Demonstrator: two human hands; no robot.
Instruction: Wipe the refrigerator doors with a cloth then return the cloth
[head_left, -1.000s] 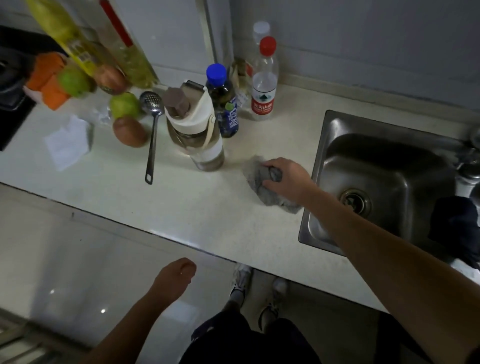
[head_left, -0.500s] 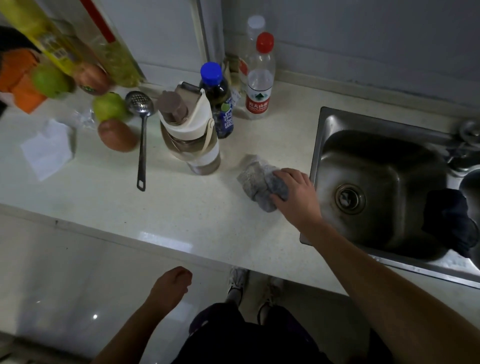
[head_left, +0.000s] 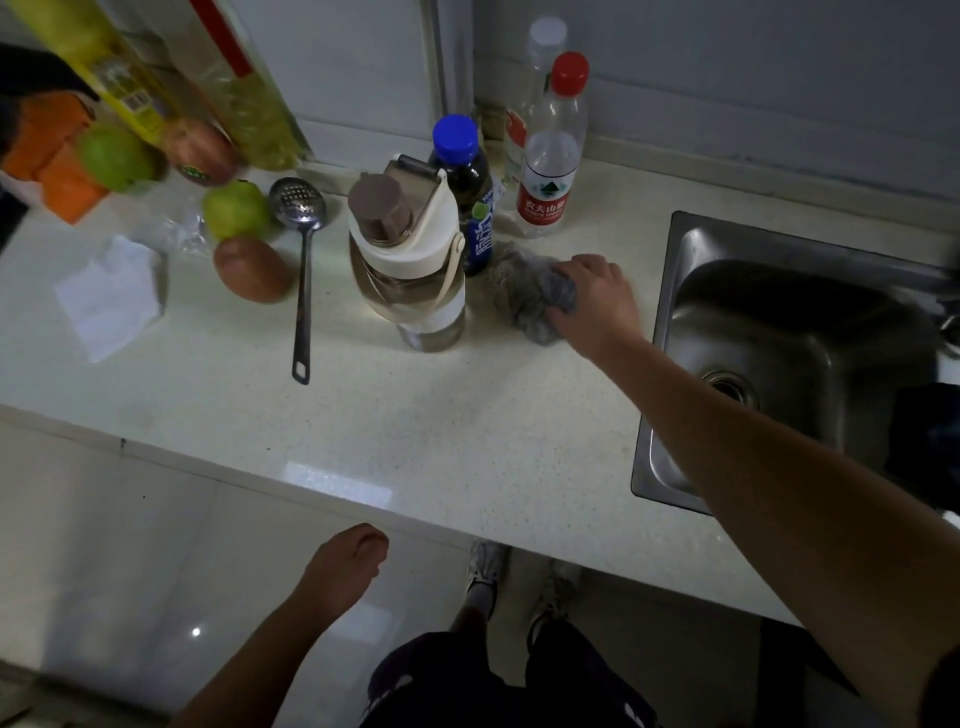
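Note:
A crumpled grey cloth (head_left: 519, 296) lies on the pale countertop (head_left: 415, 415), between a large water jug and the sink. My right hand (head_left: 592, 301) reaches across the counter and grips the cloth's right side, fingers curled into the fabric. My left hand (head_left: 343, 566) hangs below the counter edge in front of the cabinet, fingers loosely curled and holding nothing. No refrigerator door is in view.
A steel sink (head_left: 789, 338) sits at the right. Behind the cloth stand a water jug (head_left: 405, 260), a blue-capped bottle (head_left: 462, 171) and a red-capped bottle (head_left: 550, 156). A slotted spoon (head_left: 301, 270), fruit (head_left: 236, 208) and a white paper (head_left: 109, 296) lie to the left.
My right hand has slid with the cloth farther back on the counter, toward the bottles and the jug. The left hand has stayed low by the cabinet.

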